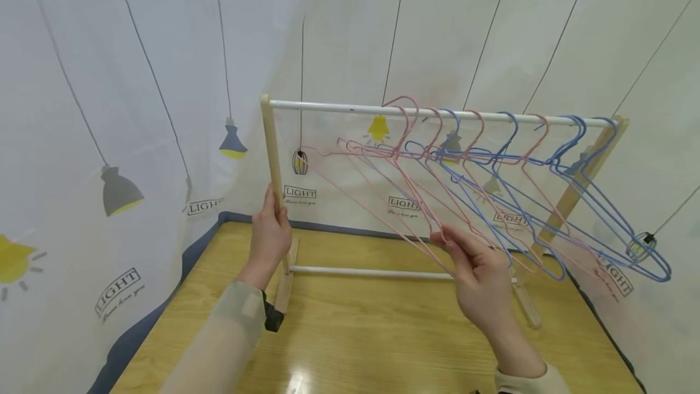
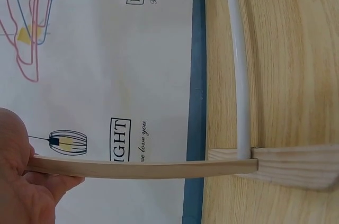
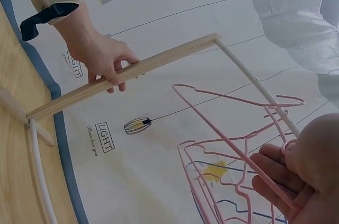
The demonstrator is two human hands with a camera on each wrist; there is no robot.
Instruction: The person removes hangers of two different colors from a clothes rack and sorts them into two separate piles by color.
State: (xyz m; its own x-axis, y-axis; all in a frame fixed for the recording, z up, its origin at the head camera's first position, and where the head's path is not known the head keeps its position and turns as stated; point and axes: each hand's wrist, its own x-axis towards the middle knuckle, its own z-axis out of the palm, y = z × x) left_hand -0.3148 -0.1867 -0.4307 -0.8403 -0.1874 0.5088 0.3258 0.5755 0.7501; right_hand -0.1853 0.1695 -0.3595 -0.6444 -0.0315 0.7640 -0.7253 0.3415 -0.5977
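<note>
Grasps a wooden upright (image 3: 169,57) with the left grip (image 3: 100,57), holds a pink hanger (image 3: 212,124) with the right grip (image 3: 312,179) near the white rail (image 3: 249,77), beside more pink and blue hangers (image 3: 242,187), before a backdrop (image 3: 132,181) printed with lamps and "LIGHT."

Standing as a wood-posted, white-barred rack (image 1: 339,108), running ten to three o'clock; slanting as a slim pink hanger (image 3: 228,140), hook-end reaching one o'clock.

Pale beige sleeves (image 1: 221,339), black wrist strap (image 3: 46,17)
</note>
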